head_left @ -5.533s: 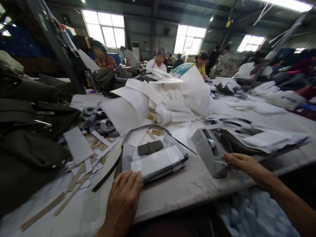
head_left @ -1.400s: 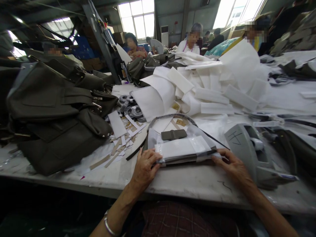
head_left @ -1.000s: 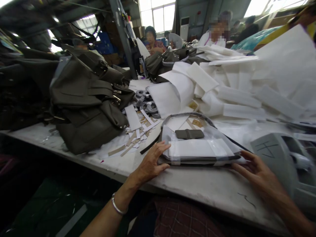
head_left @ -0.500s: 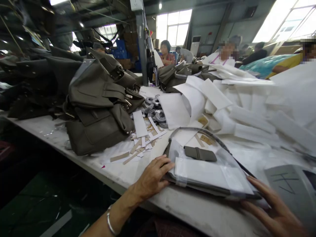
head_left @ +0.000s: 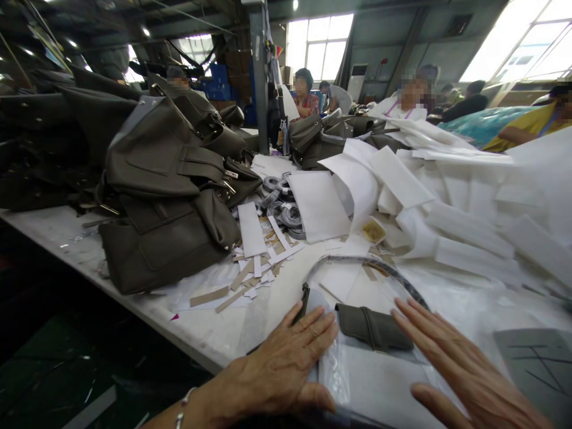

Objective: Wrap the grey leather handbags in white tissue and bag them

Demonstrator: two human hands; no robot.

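1. Your left hand (head_left: 281,363) lies palm down over the left side of the flat, white-faced packet with clear glossy film (head_left: 379,381). Grip open, fingers long, nothing pinched.
2. Your right hand (head_left: 460,363) is spread over the packet's right side, grip open too; contact there can't be told.
3. Packet sits between your hands near the edge of the white-topped bench (head_left: 205,328). Looks like a steadying or flattening step: keep pressure even on both palms, or it may skew.
4. Folded dark olive leather-like piece (head_left: 373,328) lies at the packet's far side, your right fingertips just by its end. Press around it, not across it, to avoid creasing.
5. Beyond it arches a thin dark wrapped strap (head_left: 340,258); keep it from slipping under the packet.
6. Right: grey block with black pen strokes (head_left: 536,363), partly cut off. Mind your knuckles there.
7. Left, farther: white and tan card scraps (head_left: 250,280). Sweep none underneath.
8. Beyond: heaped white sheets (head_left: 402,179); past those, a co-worker in a white top (head_left: 413,113).
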